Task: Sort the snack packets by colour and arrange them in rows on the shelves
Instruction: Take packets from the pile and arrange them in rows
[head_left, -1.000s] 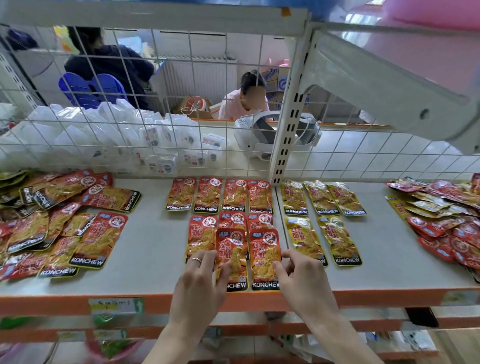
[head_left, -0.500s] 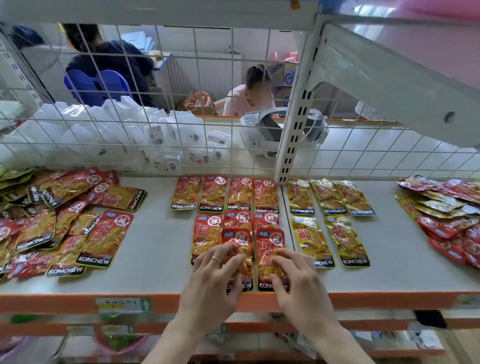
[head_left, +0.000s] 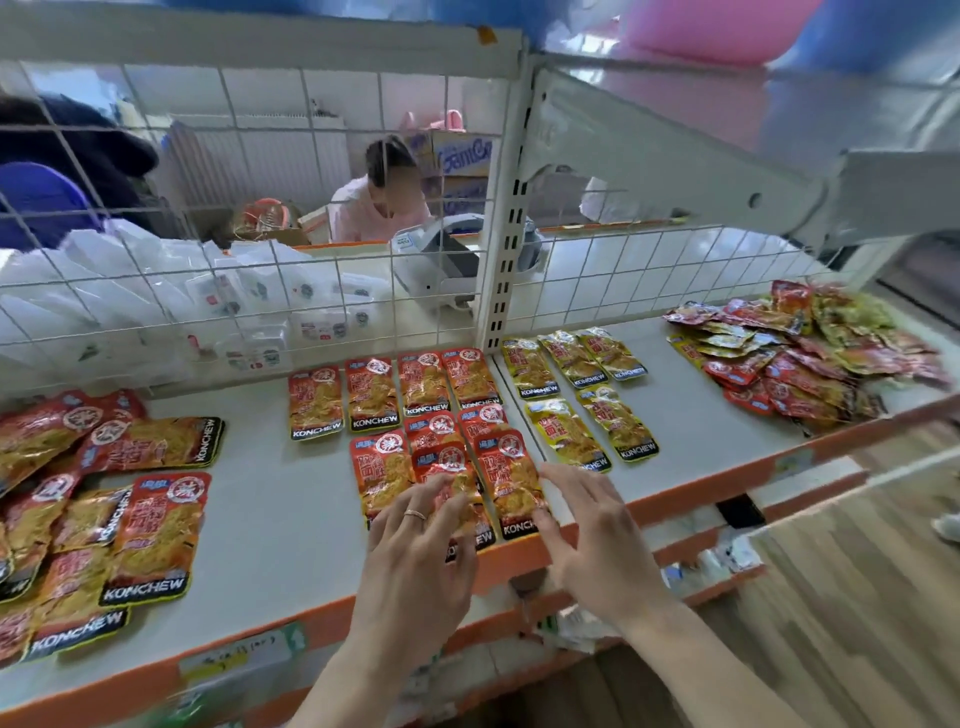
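I am nudging red packets (head_left: 506, 467) at the shelf's (head_left: 291, 519) front edge into a row, left hand (head_left: 415, 566) and right hand (head_left: 597, 545) flat, gripping nothing.

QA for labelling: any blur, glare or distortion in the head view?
Head view: wide-angle bows the shelf edge and wire grid; corners smear, with the mixed pile and floor blurred; foil glare on the yellow packets; red packets by the left hand and right hand are sharp; light soft, shadows faint.

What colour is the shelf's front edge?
Orange: the shelf's front edge, shown best in the head view.
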